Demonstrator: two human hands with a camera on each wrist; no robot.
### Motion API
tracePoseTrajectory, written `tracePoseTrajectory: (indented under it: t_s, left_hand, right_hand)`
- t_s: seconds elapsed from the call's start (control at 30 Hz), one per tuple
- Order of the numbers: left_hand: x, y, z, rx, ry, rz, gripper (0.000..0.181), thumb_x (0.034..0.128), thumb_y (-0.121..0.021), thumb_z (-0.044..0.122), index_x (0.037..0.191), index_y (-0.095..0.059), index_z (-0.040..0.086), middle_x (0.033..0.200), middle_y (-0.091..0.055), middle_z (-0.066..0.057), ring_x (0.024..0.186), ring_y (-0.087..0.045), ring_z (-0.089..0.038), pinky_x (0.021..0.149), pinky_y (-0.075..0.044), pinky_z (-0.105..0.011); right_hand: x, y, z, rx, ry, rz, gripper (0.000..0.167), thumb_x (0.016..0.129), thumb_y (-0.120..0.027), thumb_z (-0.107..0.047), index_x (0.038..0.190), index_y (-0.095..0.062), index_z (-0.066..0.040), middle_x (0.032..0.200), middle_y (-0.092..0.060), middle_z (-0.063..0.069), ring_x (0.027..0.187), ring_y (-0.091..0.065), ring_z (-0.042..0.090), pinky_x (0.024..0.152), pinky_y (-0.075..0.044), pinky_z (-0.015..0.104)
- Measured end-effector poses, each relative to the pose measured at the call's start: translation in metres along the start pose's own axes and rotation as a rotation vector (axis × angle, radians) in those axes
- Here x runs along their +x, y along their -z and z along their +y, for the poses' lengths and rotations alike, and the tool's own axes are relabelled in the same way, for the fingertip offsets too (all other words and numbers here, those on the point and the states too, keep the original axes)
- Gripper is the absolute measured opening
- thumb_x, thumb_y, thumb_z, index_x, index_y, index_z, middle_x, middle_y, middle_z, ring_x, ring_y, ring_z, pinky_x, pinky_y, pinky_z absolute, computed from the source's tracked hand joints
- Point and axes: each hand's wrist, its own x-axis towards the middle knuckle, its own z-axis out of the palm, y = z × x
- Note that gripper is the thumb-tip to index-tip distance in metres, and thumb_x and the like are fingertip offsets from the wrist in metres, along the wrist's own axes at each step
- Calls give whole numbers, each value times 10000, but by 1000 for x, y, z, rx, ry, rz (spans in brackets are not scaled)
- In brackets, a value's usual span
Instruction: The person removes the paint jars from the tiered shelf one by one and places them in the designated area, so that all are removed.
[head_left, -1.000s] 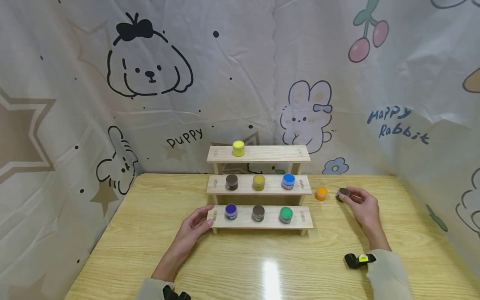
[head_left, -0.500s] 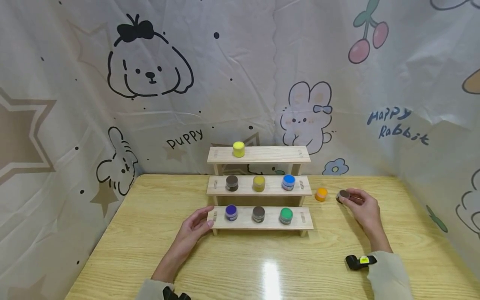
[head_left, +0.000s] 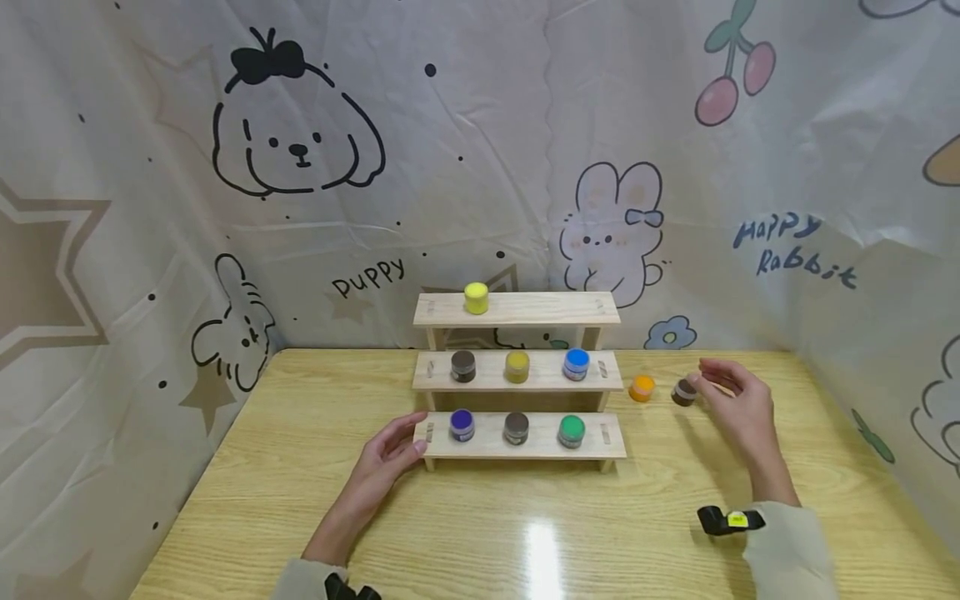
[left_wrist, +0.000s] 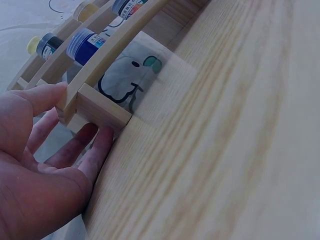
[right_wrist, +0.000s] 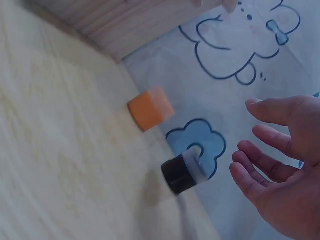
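Observation:
My left hand holds the left end of a three-tier wooden display rack; in the left wrist view its fingers lie against the lowest tier's leg. At right, a dark brown paint jar stands on the table beside an orange paint jar. My right hand is just right of the brown jar. The right wrist view has a gap between that hand's spread, slightly bent fingers and the brown jar; it holds nothing.
On the bottom tier are purple, brown and green jars. Brown, mustard and blue jars occupy the middle tier. A yellow jar tops the rack. A patterned curtain hangs behind.
My right hand has let go of the brown jar and drawn back to the right, its fingers now apart. The jar stays on the table. The left hand has not moved.

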Motion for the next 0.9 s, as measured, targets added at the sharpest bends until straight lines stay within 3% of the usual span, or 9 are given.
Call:
tracePoseTrajectory:
  t_s: [0.3, 0.53, 0.9]
  left_hand:
    - [0, 2, -2, 12, -1, 1, 498, 992, -703, 166, 1465, -558, 105, 1502, -498, -158, 1340, -510, -321, 962, -525, -267]
    - [0, 1, -2, 15, 11, -1, 494, 992, -704, 172, 1465, -566, 129, 1493, -512, -137, 1322, -529, -300, 967, -522, -276]
    - [1, 1, -3, 5, -3, -3, 501, 998, -694, 165, 1472, -549, 91, 1503, -493, -184, 1343, -510, -331, 971, -515, -262]
  right_hand:
    - [-7, -21, -31, 102, 107, -37, 433, 1004, -692, -226, 1327, -609, 50, 1279, -621, 185, 1062, -579, -26, 869, -476, 75]
    - [-17, -35, -55, 107, 190, -47, 380, 1007, -687, -194, 1305, -625, 34, 1277, -634, 199, 1072, -588, 10, 897, -474, 87]
    - [-31, -54, -103, 170, 362, -107, 321, 965, -713, -42, 1266, -635, 39, 1241, -649, 174, 1138, -619, 238, 978, -497, 199]
